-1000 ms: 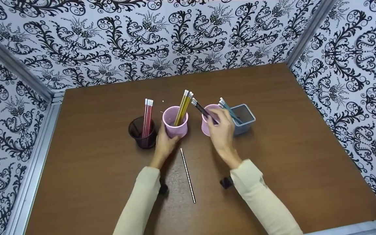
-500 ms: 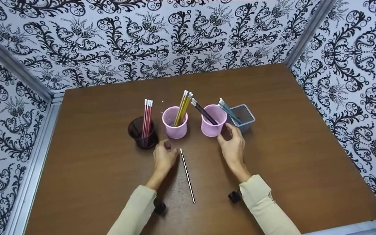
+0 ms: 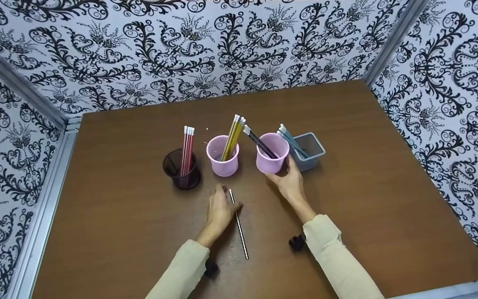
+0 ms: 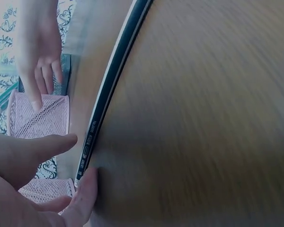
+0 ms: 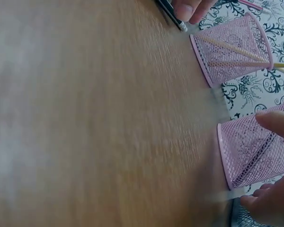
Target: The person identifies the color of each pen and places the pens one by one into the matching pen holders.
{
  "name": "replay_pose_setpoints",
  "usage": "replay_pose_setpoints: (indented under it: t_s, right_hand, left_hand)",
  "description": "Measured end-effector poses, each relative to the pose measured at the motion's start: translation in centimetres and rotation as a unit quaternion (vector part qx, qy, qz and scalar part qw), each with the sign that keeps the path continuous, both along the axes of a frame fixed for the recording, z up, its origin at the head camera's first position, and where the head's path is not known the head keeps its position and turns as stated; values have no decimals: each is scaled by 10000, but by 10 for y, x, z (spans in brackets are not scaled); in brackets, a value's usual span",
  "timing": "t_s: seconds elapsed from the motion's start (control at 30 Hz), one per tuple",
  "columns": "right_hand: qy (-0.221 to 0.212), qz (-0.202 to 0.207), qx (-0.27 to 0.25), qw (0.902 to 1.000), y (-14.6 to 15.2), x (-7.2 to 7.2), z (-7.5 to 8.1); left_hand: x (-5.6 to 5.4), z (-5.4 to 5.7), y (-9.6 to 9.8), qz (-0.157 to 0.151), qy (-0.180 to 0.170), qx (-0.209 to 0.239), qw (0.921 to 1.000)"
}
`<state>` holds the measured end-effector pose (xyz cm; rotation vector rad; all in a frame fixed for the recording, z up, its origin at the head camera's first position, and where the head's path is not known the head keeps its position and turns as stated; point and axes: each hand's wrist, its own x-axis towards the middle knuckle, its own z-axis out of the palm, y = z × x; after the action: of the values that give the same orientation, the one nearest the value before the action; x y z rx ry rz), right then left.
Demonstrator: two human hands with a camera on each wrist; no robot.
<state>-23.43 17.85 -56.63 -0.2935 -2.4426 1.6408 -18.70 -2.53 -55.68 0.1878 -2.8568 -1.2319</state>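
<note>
A black pencil [image 3: 241, 232] with a white end lies on the table. My left hand [image 3: 221, 211] is over its eraser end, thumb and fingers apart on either side; in the left wrist view a fingertip [image 4: 88, 187] is right at the pencil's tip. My right hand [image 3: 292, 182] holds the right pink mesh pencil cup [image 3: 269, 165], its thumb at the front and fingers round the right side. Several black pencils [image 3: 260, 143] lean in that cup. The other pink cup [image 3: 225, 167], just left of it, has yellow pencils [image 3: 231, 139] inside.
A black mesh cup [image 3: 185, 180] with red pencils [image 3: 187, 149] stands at the left of the row. At the right end, a grey-blue rectangular mesh holder [image 3: 315, 155] carries teal pencils [image 3: 292, 141]. Patterned walls [image 3: 222, 54] enclose the wooden table [image 3: 380, 178].
The right hand let go of the black pencils in the right pink cup and moved down to grip that cup. The left hand left the other pink cup and came to the loose pencil.
</note>
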Motion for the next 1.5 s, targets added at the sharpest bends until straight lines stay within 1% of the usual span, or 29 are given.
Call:
replay_pose_setpoints:
  t_s: [0.07,0.17,0.33,0.43,0.53,0.63,0.77,0.83,0.9,1.03,1.13,1.17,1.23,1.37,1.43,1.5]
  right_hand:
    - [-53,75,48,9999,0,-3,-1]
    - [-76,120,51,9999,1,-9,-2]
    - [-11,179,-260,9995,-2,-20,-3]
    - [34,105,-479,9988,-4,-26,-5]
    - [49,-46,-492,9988,-7,-29,-8]
    - [-25,-131,-415,9990,-8,-31,-11]
    - [-138,-99,-353,9992,-8,-32,-16]
    - [-134,-96,-381,9991,-7,-33,-17]
    - [-56,-80,-402,9991,-6,-33,-19]
    - [90,36,-326,9994,-4,-33,-20]
    - [111,121,-253,9995,-3,-32,-21]
    - [123,145,-287,9994,-3,-32,-21]
    - [154,197,-349,9991,-2,-33,-21]
    - [207,318,-581,9976,-1,-34,-21]
    - [190,356,-626,9972,0,-35,-22]
    - [122,359,-656,9971,0,-35,-23]
  left_hand:
    - [0,0,0,-16,-24,-43,10000]
    - [-2,-1,0,-49,-57,11,10000]
    - [-5,-3,-2,-59,-57,195,9998]
    - [-5,-4,-4,-35,-68,289,9996]
    - [-7,-4,-5,-49,-54,313,9995]
    - [-8,-4,-6,-44,-142,515,9986]
    - [-9,-1,-6,6,-363,791,9962]
    - [-9,2,-6,8,-416,807,9959]
    - [-9,7,-5,-28,-414,819,9958]
    - [-10,24,0,-127,-334,999,9944]
    - [-13,38,4,-212,-115,1028,9944]
    - [-14,42,5,-213,22,986,9949]
    - [-19,51,6,-198,290,961,9948]
    - [-31,70,6,-101,729,1258,9893]
    - [-38,80,6,-39,846,1448,9858]
    - [-45,90,6,45,889,1771,9802]
